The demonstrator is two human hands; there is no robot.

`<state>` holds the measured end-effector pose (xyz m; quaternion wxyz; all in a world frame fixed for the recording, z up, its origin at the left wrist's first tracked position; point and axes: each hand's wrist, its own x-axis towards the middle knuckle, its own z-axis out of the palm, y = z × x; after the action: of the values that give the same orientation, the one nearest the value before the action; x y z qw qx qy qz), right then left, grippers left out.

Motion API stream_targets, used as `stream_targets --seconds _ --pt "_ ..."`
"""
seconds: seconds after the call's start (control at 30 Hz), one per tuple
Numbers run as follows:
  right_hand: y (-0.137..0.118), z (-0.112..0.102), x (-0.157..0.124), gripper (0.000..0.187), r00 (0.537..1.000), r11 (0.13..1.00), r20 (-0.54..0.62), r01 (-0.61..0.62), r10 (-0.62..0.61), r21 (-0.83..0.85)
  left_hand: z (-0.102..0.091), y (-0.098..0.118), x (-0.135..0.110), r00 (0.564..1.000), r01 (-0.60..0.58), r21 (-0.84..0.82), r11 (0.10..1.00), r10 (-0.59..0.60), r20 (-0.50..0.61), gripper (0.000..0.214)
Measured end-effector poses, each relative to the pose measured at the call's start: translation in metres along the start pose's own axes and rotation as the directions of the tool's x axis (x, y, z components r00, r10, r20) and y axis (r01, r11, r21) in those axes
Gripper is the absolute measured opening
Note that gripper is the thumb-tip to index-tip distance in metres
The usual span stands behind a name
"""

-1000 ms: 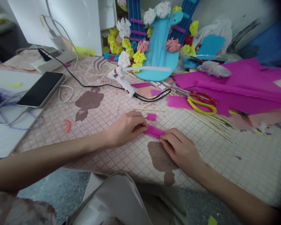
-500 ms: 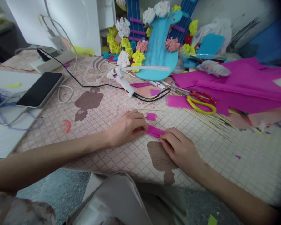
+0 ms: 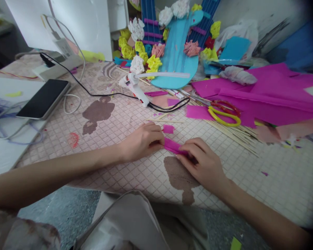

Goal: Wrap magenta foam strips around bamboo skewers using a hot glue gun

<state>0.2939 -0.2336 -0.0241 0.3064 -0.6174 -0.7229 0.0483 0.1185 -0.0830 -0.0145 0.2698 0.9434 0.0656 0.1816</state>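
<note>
A narrow folded strip of magenta crepe paper point(image 3: 172, 145) lies low over the patterned tablecloth between my hands. My left hand point(image 3: 145, 140) pinches its left end, fingers curled down over it. At the right end, my right hand point(image 3: 202, 160) has the paper between thumb and fingers, the thumb tip slightly below the strip. Just beyond the strip rests a small magenta paper square point(image 3: 168, 129). A thin wooden stick point(image 3: 167, 121) lies farther back. The strip's ends are hidden by my fingers.
A white glue gun point(image 3: 135, 88) with a black cord lies behind my hands. Scissors point(image 3: 224, 113) sit on bamboo sticks point(image 3: 234, 137) at right, beside large magenta paper sheets point(image 3: 271, 100). A phone point(image 3: 43, 99) is at left. Paper flowers and a blue cutout point(image 3: 174, 66) stand behind.
My right hand's fingers have lifted and shifted slightly at the strip's right end, the thumb parting a little from the paper. My left hand stays in place.
</note>
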Motion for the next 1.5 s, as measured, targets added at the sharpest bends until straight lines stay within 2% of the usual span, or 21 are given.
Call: stream_targets --seconds 0.27,0.5,0.77,1.07,1.27,1.5 --pt "0.001 0.003 0.001 0.009 0.999 1.000 0.038 0.003 -0.002 -0.023 -0.003 0.000 0.004 0.999 0.021 0.004 1.000 -0.022 0.049 0.010" --pt "0.000 0.003 0.004 0.011 0.997 0.999 0.051 -0.054 0.054 -0.004 -0.002 -0.001 0.005 0.999 0.030 -0.002 1.000 -0.030 -0.012 0.004" --pt "0.002 0.003 0.004 0.009 0.997 0.998 0.045 -0.057 0.056 0.018 -0.002 -0.001 0.008 1.000 0.010 -0.009 1.000 -0.010 -0.002 0.009" --pt "0.002 0.003 0.004 0.005 0.999 0.999 0.010 -0.044 0.044 0.017 -0.002 -0.005 0.013 0.998 0.009 -0.009 1.000 -0.008 0.060 0.010" --pt "0.003 0.003 0.007 0.008 0.996 0.995 0.033 -0.090 0.088 0.050 -0.005 -0.004 0.019 0.994 0.016 0.036 0.999 -0.020 0.107 0.013" --pt "0.002 0.002 0.010 0.009 0.991 0.991 0.046 -0.126 0.124 0.046 -0.003 0.001 0.016 0.997 0.042 0.054 0.998 -0.045 0.055 0.007"
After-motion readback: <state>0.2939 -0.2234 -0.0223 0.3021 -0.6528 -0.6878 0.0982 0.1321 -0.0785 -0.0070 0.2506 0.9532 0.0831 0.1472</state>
